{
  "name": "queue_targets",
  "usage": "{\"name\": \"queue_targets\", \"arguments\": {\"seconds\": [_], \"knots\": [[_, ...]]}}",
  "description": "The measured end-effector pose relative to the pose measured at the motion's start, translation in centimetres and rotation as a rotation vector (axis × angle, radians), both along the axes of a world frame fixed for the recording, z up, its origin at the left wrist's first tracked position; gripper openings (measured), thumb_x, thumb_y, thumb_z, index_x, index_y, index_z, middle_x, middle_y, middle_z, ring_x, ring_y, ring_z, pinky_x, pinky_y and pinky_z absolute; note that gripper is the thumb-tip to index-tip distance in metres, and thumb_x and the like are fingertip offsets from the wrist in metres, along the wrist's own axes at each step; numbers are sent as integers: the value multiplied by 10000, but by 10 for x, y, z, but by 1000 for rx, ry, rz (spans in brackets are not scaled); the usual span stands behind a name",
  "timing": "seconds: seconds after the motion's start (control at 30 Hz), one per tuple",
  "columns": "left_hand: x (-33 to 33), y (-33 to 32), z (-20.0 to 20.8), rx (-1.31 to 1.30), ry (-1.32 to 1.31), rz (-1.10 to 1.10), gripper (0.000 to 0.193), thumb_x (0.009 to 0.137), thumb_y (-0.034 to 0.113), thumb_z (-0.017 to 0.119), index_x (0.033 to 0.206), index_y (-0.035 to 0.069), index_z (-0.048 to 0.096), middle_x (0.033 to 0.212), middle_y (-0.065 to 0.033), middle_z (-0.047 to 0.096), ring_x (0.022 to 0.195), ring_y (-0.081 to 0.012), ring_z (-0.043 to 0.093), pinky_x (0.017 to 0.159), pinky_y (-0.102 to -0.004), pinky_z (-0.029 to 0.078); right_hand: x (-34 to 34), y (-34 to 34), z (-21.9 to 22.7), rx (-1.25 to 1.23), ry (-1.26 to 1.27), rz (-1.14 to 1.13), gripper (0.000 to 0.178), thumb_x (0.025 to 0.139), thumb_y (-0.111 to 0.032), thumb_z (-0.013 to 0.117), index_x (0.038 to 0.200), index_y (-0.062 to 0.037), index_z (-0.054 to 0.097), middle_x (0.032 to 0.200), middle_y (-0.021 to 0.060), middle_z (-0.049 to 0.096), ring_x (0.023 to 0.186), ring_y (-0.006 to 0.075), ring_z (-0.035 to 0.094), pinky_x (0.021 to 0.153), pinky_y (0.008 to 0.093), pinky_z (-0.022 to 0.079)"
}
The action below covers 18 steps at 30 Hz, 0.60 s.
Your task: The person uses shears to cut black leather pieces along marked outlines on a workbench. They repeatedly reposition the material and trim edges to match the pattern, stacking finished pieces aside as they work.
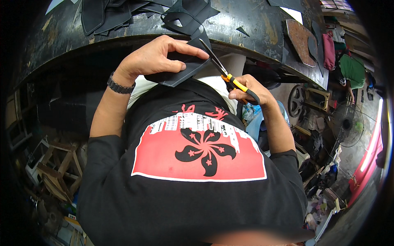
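My left hand (158, 57) pinches a black sheet of leather-like material (174, 76) between thumb and fingers, just off the table's front edge. A pale line runs along the sheet's lower border. In my right hand (250, 89) is a pair of scissors (233, 81) with yellow and black handles. Their long metal blades reach up and left to the sheet's right edge, close by my left fingertips. Whether the blades are closed on the material I cannot tell. A black bracelet (120, 85) circles my left wrist.
Along the far side runs a worn dark table (254, 20). Black cut pieces (113, 16) are heaped at its left, and a small scrap (242, 31) lies near its middle. A rusty brown plate (301, 43) rests at the right. A wooden stool (59, 168) stands lower left, a fan (347, 124) at right.
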State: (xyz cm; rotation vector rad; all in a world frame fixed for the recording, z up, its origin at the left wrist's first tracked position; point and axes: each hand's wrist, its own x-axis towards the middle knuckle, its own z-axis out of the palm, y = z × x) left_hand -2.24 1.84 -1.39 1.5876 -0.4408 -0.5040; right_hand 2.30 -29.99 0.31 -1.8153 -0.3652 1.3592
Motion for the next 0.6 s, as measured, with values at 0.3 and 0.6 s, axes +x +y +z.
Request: {"name": "queue_targets", "arguments": {"seconds": [0.3,0.6], "knots": [[2,3,0,3,-26,10,467,762,67,622,1227,32,653,1204,-101,662,1136,-173,591,1069,-315,375,-9,-3,-1,-66,19,-80,390,753,-370,837,680,-55,619,511,-56,452,434,41,403,411,225,262],[36,4,16,-1228,280,206,559,966,216,568,1451,22,368,1395,-171,468,1054,-184,601,796,-259,545,-7,30,20,410,-314,-712,227,809,-183,803,776,-38,632,542,-25,530,437,34,491,398,184,346]]}}
